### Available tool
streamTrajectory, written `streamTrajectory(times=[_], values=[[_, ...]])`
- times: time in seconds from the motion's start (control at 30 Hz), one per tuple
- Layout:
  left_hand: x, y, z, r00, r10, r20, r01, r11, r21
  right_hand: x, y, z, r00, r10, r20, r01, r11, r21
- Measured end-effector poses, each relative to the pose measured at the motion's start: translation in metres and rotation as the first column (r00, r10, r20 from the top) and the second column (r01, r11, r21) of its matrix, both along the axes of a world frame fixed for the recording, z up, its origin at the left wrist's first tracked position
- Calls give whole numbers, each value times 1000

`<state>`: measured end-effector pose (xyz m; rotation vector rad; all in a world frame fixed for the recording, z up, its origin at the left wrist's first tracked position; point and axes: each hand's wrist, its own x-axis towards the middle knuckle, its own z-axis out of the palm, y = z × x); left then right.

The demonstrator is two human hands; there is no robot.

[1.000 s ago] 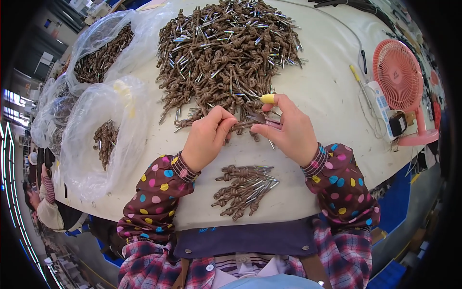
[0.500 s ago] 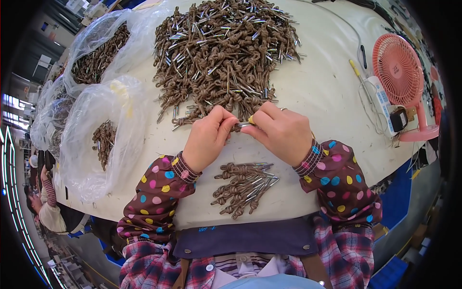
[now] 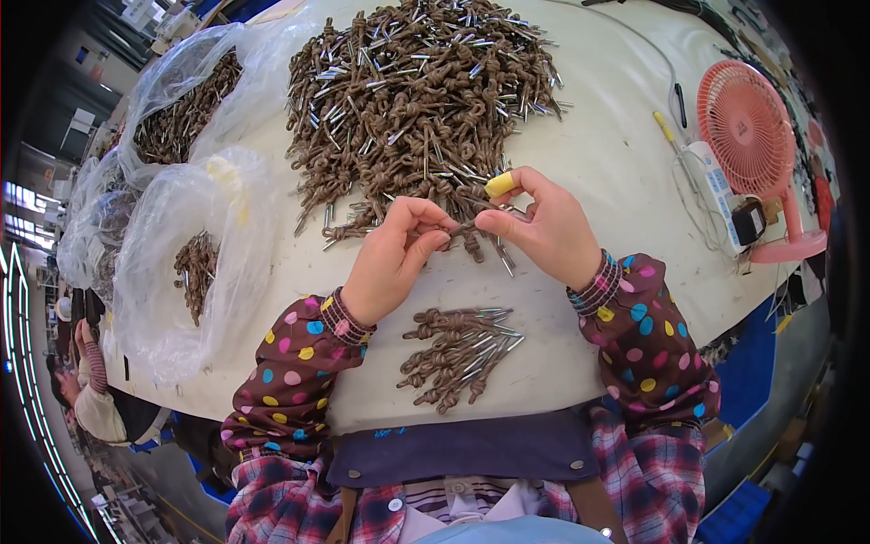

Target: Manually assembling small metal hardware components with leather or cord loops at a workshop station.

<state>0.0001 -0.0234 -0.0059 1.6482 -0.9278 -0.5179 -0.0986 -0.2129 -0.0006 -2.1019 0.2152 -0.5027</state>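
Note:
My left hand point(image 3: 394, 258) and my right hand point(image 3: 542, 225) meet over the white table point(image 3: 616, 163) and pinch one knotted brown cord with a metal tip point(image 3: 469, 238) between their fingertips. A yellow cover sits on my right index finger point(image 3: 499, 184). Just beyond the hands lies a large heap of the same knotted cords point(image 3: 412, 91). Close to my body, below the hands, rests a small bundle of cords point(image 3: 458, 352) laid side by side.
Clear plastic bags with more cords stand at the left point(image 3: 186, 272) and back left point(image 3: 181, 109). A pink desk fan point(image 3: 757, 136), a white power strip point(image 3: 716, 186) and a yellow pen point(image 3: 664, 130) sit at the right. Another person crouches at the far left point(image 3: 86, 381).
My right hand came in from the heap toward my left hand. Both hands now hold one cord between them, slightly lower and closer to me.

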Motion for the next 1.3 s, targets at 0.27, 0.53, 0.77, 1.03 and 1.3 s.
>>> streamTrajectory(times=[0.27, 0.53, 0.77, 1.03, 1.3], values=[[1, 0, 1, 808, 12, 589, -23, 1000, 12, -6, 13, 6, 992, 67, -108, -37, 966, 254], [-2, -2, 19, 839, -34, 543, -32, 993, 111, -9, 17, 4, 989, 122, 89, -121, 993, -10], [4, 2, 15, 888, -26, 458, -26, 994, 107, -6, 17, -1, 985, 164, 47, -171, 957, 234], [5, 3, 11, 808, 48, 587, -105, 992, 64, -4, 16, -3, 984, 177, -14, -138, 812, 567], [11, 3, 27, 804, -68, 591, 37, 997, 64, -3, 11, -3, 987, 155, -42, -112, 853, 510]])
